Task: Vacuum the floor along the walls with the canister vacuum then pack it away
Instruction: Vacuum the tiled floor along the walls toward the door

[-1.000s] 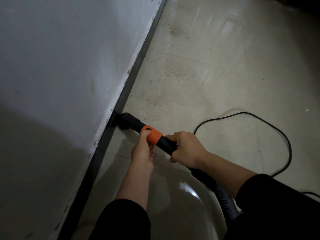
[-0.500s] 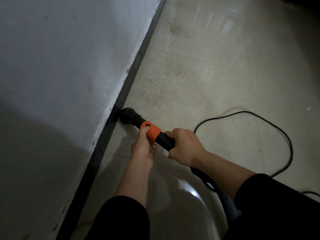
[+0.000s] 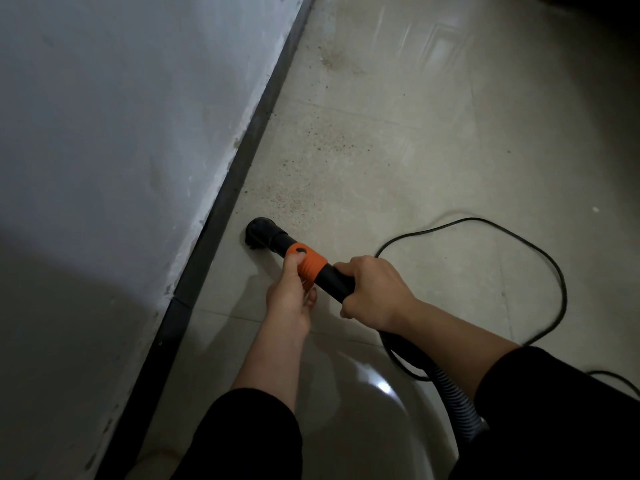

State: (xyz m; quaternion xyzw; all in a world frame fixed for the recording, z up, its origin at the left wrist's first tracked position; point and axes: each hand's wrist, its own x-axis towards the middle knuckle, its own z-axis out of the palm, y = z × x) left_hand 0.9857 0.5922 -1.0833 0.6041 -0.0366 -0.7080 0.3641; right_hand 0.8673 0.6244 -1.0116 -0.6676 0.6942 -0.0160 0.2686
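Head view: my left grip [image 3: 289,299] pinches the orange plastic collar [image 3: 310,263] and my right grip [image 3: 375,292] clasps the black vacuum wand [image 3: 337,280], its round black nozzle [image 3: 261,233] on the floor just beside the dark skirting [image 3: 221,202]. Edge-vacuuming, I judge; next, push forward into the brown grit [image 3: 311,161].

Nozzle [image 3: 260,233] — right of skirting [image 3: 221,216]

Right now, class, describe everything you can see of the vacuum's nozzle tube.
The nozzle tube is black and plastic-looking, with an orange collar and a round head down on the tiled floor, just clear of the dark baseboard. The left hand pinches the collar. The right hand grips the tube behind it, where a ribbed hose leads off.
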